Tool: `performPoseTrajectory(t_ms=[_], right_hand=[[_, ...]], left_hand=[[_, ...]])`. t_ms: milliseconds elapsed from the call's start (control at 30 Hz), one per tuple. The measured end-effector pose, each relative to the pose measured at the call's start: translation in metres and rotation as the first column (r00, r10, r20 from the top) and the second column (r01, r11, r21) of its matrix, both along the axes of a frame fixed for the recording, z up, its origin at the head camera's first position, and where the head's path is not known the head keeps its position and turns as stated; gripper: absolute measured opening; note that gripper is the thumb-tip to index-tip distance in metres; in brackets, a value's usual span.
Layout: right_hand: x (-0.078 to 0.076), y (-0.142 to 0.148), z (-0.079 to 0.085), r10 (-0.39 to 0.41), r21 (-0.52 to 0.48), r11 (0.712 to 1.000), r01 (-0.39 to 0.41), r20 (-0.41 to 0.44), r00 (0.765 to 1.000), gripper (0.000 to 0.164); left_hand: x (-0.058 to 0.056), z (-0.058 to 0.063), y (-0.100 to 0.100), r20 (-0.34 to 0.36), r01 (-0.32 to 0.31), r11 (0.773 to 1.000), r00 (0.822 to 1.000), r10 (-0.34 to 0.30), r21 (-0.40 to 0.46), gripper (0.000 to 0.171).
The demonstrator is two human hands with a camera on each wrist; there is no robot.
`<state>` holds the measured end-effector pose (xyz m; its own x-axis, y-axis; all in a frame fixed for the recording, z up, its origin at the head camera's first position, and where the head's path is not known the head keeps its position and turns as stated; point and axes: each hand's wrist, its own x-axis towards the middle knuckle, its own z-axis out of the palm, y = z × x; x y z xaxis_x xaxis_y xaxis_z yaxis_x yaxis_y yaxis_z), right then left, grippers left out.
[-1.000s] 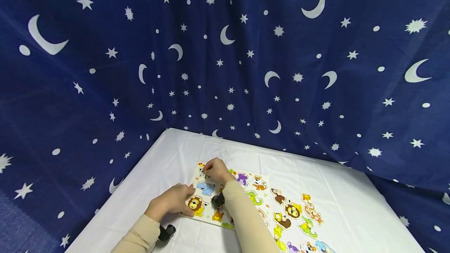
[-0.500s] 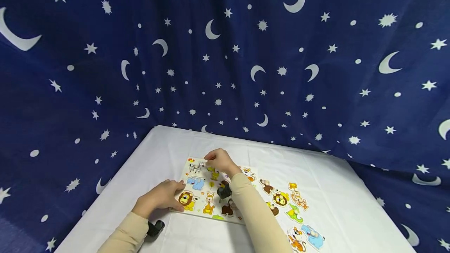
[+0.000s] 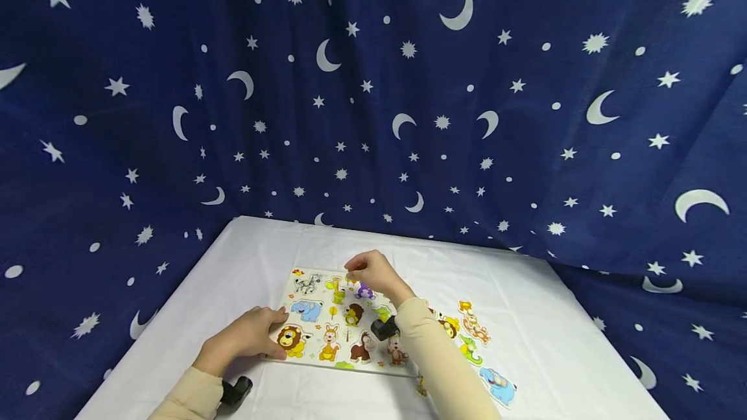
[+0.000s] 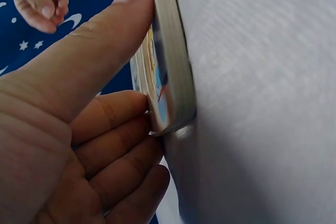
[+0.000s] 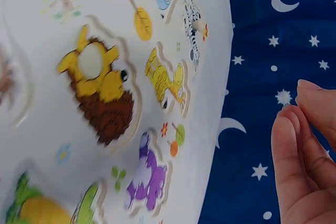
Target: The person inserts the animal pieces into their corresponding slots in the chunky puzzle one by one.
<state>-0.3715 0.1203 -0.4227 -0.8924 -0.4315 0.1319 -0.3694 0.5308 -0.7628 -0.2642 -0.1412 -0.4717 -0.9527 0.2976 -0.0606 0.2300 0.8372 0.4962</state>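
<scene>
The animal puzzle board (image 3: 318, 332) lies on the white tablecloth. My left hand (image 3: 248, 334) holds its near left corner; in the left wrist view the thumb (image 4: 107, 38) lies along one edge and curled fingers touch the side. My right hand (image 3: 376, 272) hovers over the board's far edge, fingertips bent toward the thumb with nothing between them. At the far left corner, the zebra piece (image 3: 307, 284) sits in its place, its pale knob visible in the right wrist view. The giraffe picture (image 5: 164, 83), hedgehog picture (image 5: 102, 93) and purple animal (image 5: 147, 174) lie close by.
Loose knobbed pieces lie right of the board, including a blue elephant piece (image 3: 498, 385), a green crocodile piece (image 3: 469, 349) and a monkey piece (image 3: 475, 327). My right sleeve (image 3: 440, 355) covers part of the board and some pieces. A blue star-patterned curtain (image 3: 373, 115) hangs behind the table.
My right hand has let go of the zebra piece, lifted off and moved right, uncovering the giraffe picture. My left hand stays on the board's corner. The head view has turned right.
</scene>
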Motion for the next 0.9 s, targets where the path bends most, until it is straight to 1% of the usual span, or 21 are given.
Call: performPoseTrajectory(t_ms=[167,267,433,567,733,900], right_hand=[[0.013,0.013,0.006,0.037,-0.017,0.999,-0.036,0.012,0.999,0.016],[0.020,0.023,0.013,0.033,-0.017,0.999,-0.032,0.011,0.999,0.016],[0.029,0.045,0.020,0.011,0.028,1.000,-0.010,-0.006,1.000,0.016],[0.036,0.060,0.017,-0.003,0.042,0.999,0.003,0.003,1.000,0.017],[0.043,0.078,0.007,-0.023,0.040,0.999,0.023,0.010,1.000,0.014],[0.048,0.093,-0.002,-0.013,0.031,0.999,0.012,0.026,1.000,0.015]], left_hand=[[0.001,-0.004,-0.005,-0.013,0.017,0.999,1.000,-0.017,0.028,0.080],[-0.001,-0.006,-0.006,-0.025,0.039,0.999,0.999,-0.039,0.036,0.079],[-0.005,-0.007,-0.003,-0.024,0.052,0.998,0.998,-0.051,0.030,0.078],[-0.006,-0.005,-0.002,-0.013,0.044,0.999,0.999,-0.044,0.031,0.079],[-0.005,-0.003,-0.002,-0.013,0.045,0.999,0.999,-0.045,0.022,0.080],[-0.005,-0.002,-0.002,-0.006,0.042,0.999,0.999,-0.042,0.017,0.079]])
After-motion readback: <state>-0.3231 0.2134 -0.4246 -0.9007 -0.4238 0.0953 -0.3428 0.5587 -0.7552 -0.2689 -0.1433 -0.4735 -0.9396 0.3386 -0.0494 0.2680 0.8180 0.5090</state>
